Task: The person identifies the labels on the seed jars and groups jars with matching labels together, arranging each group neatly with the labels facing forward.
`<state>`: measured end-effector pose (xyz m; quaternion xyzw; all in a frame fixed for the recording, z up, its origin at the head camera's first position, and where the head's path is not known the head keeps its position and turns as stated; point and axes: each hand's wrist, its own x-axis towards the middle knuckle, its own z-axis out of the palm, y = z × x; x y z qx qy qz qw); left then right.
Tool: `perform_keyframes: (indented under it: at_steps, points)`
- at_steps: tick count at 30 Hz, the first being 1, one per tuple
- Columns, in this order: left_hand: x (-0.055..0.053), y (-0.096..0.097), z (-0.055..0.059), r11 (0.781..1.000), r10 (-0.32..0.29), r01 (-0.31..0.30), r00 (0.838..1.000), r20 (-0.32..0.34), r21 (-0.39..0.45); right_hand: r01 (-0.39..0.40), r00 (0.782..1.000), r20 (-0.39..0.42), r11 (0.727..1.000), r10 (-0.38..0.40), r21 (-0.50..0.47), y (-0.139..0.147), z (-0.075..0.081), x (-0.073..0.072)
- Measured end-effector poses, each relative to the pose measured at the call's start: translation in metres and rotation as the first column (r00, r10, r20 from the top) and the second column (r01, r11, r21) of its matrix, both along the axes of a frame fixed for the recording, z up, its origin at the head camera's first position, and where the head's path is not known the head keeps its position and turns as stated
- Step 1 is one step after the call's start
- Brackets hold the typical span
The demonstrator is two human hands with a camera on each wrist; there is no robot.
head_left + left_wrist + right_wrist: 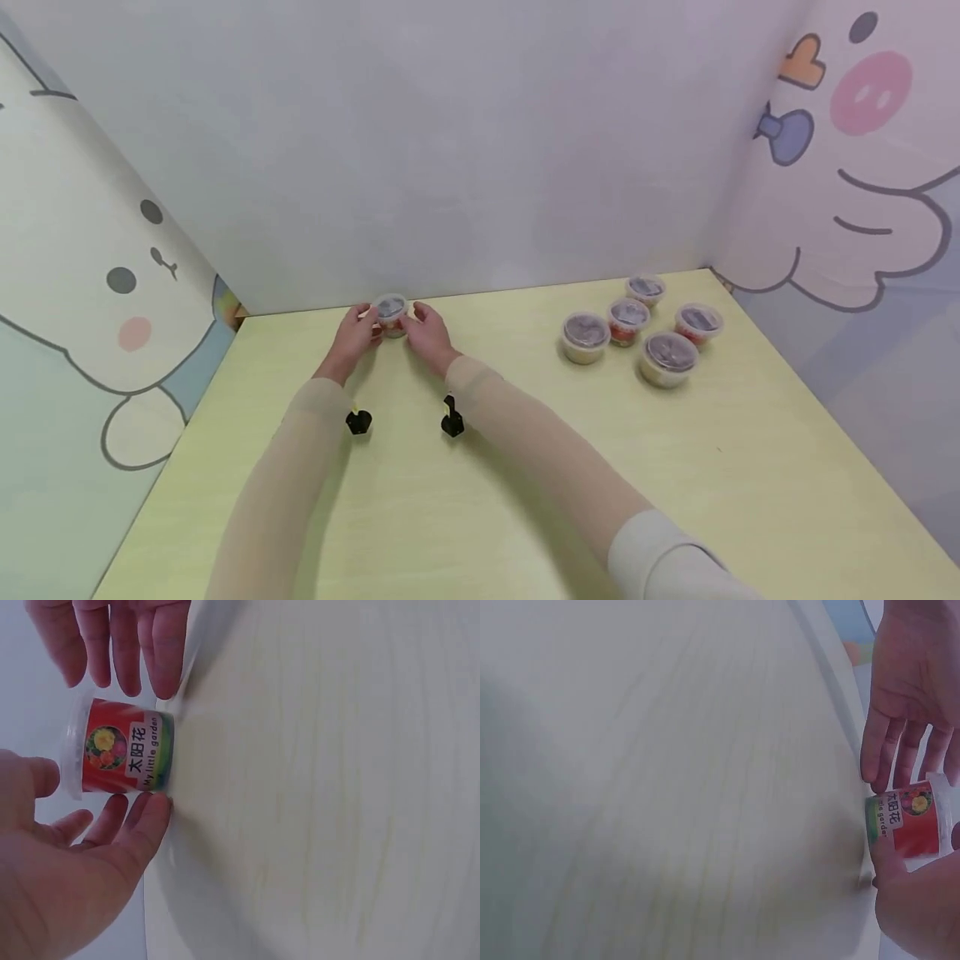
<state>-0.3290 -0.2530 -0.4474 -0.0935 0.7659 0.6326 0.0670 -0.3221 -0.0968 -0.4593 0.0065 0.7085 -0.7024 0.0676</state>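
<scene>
A small plastic tub point(392, 315) with a clear lid stands upright at the table's back edge. In the left wrist view, its red and green label point(124, 750) shows flowers and the words "My little garden". My left hand point(354, 337) is at the tub's left side, its fingers extended along the wall and the fingertips near the base. On the other side is my right hand point(430, 336). Its thumb lies against the label in the right wrist view, while its other fingers stretch past the tub, loosely straight.
Several similar lidded tubs, including a larger one point(667, 360) and a red-labelled one point(628, 321), are grouped on the right of the pale yellow table point(525, 500). A grey wall point(465, 167) rises behind. Side panels carry cartoon animals. Small black devices point(359, 422) hang below both wrists.
</scene>
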Motion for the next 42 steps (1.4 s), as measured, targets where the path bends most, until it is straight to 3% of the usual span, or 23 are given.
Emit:
perform_keyframes:
  at_steps: [6, 8, 10, 11, 13, 17, 18, 22, 25, 27, 29, 34, 36, 42]
  points:
    - [0.001, 0.004, 0.010, 0.994, 0.009, -0.009, 1.000, -0.001, -0.105, -0.123, 0.992, 0.004, 0.989, 0.123, 0.085, 0.019, 0.012, -0.004]
    - [0.002, 0.006, 0.015, 0.986, 0.012, -0.018, 0.999, -0.036, -0.166, -0.186, 0.982, 0.006, 0.973, 0.187, 0.134, 0.029, 0.019, -0.005]
    - [0.002, 0.008, 0.021, 0.967, 0.004, -0.027, 0.996, -0.088, -0.253, -0.266, 0.963, 0.009, 0.941, 0.270, 0.210, 0.041, 0.027, -0.005]
    - [0.003, 0.010, 0.024, 0.956, -0.006, -0.028, 0.993, -0.116, -0.291, -0.314, 0.946, 0.010, 0.910, 0.323, 0.270, 0.048, 0.032, -0.005]
    - [0.004, 0.013, 0.029, 0.930, -0.043, -0.026, 0.983, -0.178, -0.366, -0.390, 0.904, 0.003, 0.823, 0.427, 0.413, 0.063, 0.040, -0.005]
    - [0.008, 0.026, 0.042, 0.873, -0.142, -0.017, 0.947, -0.288, -0.487, -0.440, 0.813, 0.007, 0.608, 0.582, 0.661, 0.097, 0.058, -0.004]
    - [0.010, 0.031, 0.047, 0.858, -0.170, -0.012, 0.937, -0.305, -0.513, -0.441, 0.795, 0.010, 0.566, 0.607, 0.696, 0.106, 0.062, -0.003]
    - [0.018, 0.053, 0.062, 0.793, -0.300, 0.038, 0.893, -0.335, -0.607, -0.451, 0.733, 0.044, 0.437, 0.678, 0.779, 0.146, 0.077, 0.006]
    - [0.026, 0.072, 0.068, 0.733, -0.418, 0.091, 0.842, -0.341, -0.674, -0.430, 0.716, 0.054, 0.379, 0.696, 0.819, 0.180, 0.087, 0.018]
    - [0.033, 0.086, 0.072, 0.705, -0.483, 0.132, 0.809, -0.335, -0.697, -0.396, 0.725, 0.038, 0.372, 0.688, 0.840, 0.204, 0.094, 0.027]
    - [0.040, 0.100, 0.074, 0.680, -0.534, 0.175, 0.783, -0.318, -0.712, -0.371, 0.745, 0.019, 0.390, 0.667, 0.843, 0.228, 0.101, 0.037]
    - [0.054, 0.140, 0.074, 0.641, -0.631, 0.266, 0.716, -0.297, -0.720, -0.315, 0.809, -0.038, 0.488, 0.587, 0.814, 0.285, 0.114, 0.060]
    - [0.060, 0.156, 0.073, 0.633, -0.662, 0.307, 0.691, -0.291, -0.711, -0.278, 0.826, -0.070, 0.512, 0.559, 0.813, 0.307, 0.116, 0.070]
    - [0.084, 0.210, 0.066, 0.605, -0.734, 0.494, 0.650, -0.197, -0.624, -0.117, 0.862, -0.164, 0.502, 0.480, 0.857, 0.362, 0.110, 0.103]
